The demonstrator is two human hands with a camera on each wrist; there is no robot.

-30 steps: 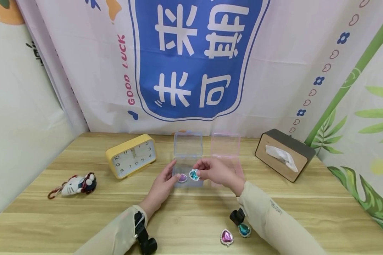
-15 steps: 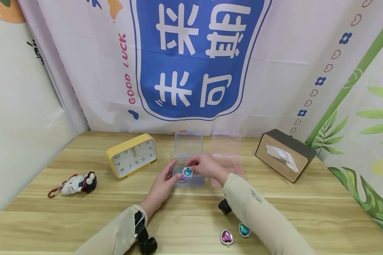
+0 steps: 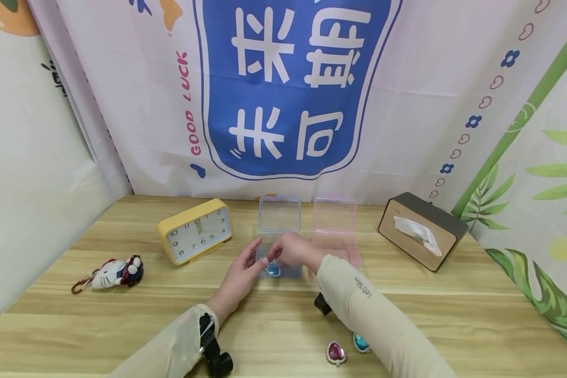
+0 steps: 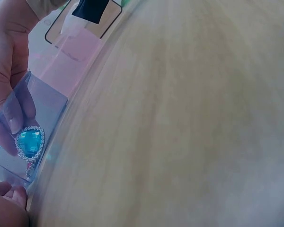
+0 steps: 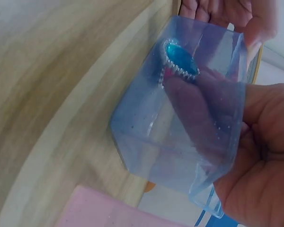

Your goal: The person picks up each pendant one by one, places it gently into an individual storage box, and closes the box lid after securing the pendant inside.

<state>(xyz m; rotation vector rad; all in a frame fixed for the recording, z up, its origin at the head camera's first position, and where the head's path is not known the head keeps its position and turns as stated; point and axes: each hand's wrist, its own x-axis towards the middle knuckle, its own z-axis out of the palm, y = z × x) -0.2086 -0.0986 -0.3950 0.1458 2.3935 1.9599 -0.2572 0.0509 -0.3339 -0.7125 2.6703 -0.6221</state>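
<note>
Blue gem (image 3: 273, 270) went down into the clear blue box (image 3: 281, 261); our right hand (image 3: 294, 252) fingers still pinched it, left hand (image 3: 240, 276) braced the box at 9 o'clock, fingers open.

Clear box (image 3: 280, 247): thin bluish see-through plastic, smooth, glossy. Pink box (image 3: 335, 228): translucent plastic, smooth. Blue gem (image 4: 29, 141): faceted, shiny, rimmed with small sparkling stones. Table (image 3: 283, 315): pale wood grain, matt. Clock (image 3: 195, 229): yellow plastic case. Tissue box (image 3: 420, 229): wood-look face, dark shell.
</note>
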